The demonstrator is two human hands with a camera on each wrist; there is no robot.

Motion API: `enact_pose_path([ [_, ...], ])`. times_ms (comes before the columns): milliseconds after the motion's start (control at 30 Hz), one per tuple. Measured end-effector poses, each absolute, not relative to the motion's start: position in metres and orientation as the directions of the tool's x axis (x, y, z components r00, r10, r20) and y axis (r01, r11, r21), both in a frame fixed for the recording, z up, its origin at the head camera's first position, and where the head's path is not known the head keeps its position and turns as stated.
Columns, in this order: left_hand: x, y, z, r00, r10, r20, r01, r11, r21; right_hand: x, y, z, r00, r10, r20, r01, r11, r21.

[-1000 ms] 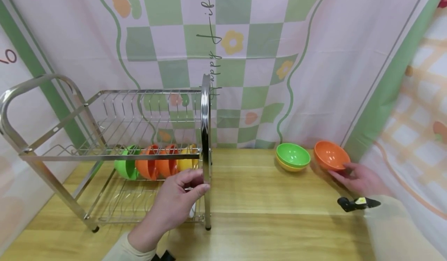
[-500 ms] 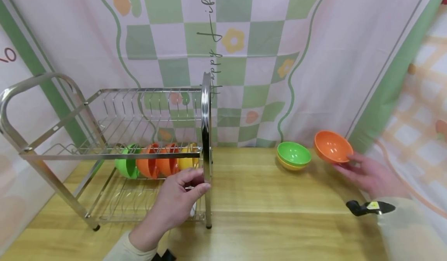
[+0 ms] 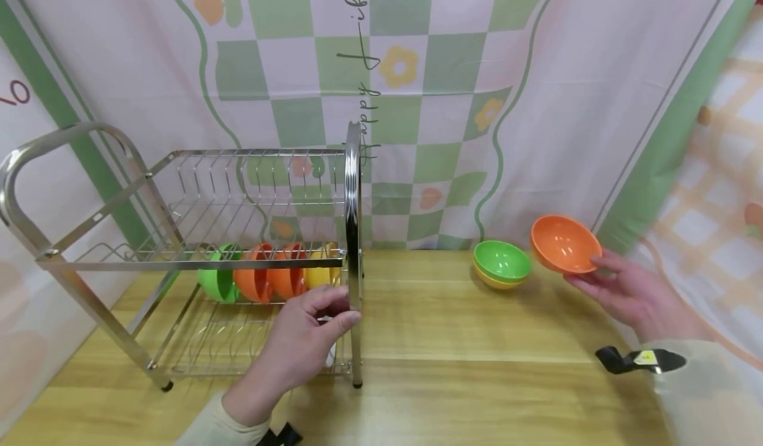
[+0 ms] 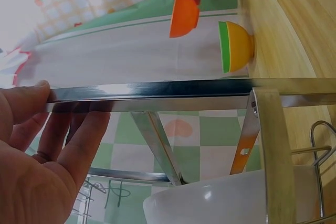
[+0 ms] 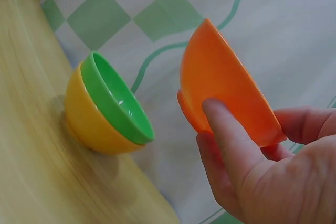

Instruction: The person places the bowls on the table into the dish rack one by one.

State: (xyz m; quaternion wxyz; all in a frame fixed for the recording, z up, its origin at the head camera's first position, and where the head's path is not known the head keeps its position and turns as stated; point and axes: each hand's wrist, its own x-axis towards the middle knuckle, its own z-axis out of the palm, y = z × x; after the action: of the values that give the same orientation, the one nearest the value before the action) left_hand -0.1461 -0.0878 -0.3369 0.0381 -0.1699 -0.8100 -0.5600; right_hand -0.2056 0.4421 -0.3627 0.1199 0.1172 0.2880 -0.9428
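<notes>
My right hand (image 3: 634,297) holds an orange bowl (image 3: 563,244) up above the table, at the right of the head view. Thumb and fingers grip the bowl's side and base, as the right wrist view shows, and its mouth faces up. Left of it, a green bowl (image 3: 502,259) sits nested in a yellow bowl (image 3: 498,282) on the table. My left hand (image 3: 295,343) grips the right upright of a metal two-tier dish rack (image 3: 353,227), thumb on one side and fingers on the other in the left wrist view.
On the rack's lower tier several bowls stand on edge: a green bowl (image 3: 218,280), orange bowls (image 3: 252,277) and a yellow bowl (image 3: 318,275). A white rounded object (image 4: 210,203) shows low in the rack. Patterned curtains (image 3: 447,101) hang behind the wooden table (image 3: 441,340).
The right hand has lifted the orange bowl off the table, up and slightly to the left. My left hand has kept its grip on the rack, and the nested bowls have not moved.
</notes>
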Motion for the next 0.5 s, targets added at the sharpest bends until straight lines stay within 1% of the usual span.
enact_pose_path([
  [100, -0.146, -0.088, -0.336, -0.939, 0.234, 0.253, 0.318, 0.305, 0.898, -0.204, 0.439, -0.362, -0.947, -0.157, -0.278, 0.289, -0.794, -0.535],
  [233, -0.147, -0.088, -0.336, -0.937, 0.234, 0.260, 0.324, 0.301, 0.897, -0.200, 0.435, -0.358, -0.956, -0.189, -0.225, 0.286, -0.774, -0.565],
  [500, -0.146, -0.088, -0.338, -0.939, 0.236, 0.250, 0.320, 0.329, 0.889, -0.187, 0.420, -0.351, -0.967, -0.219, -0.132, 0.250, -0.695, -0.675],
])
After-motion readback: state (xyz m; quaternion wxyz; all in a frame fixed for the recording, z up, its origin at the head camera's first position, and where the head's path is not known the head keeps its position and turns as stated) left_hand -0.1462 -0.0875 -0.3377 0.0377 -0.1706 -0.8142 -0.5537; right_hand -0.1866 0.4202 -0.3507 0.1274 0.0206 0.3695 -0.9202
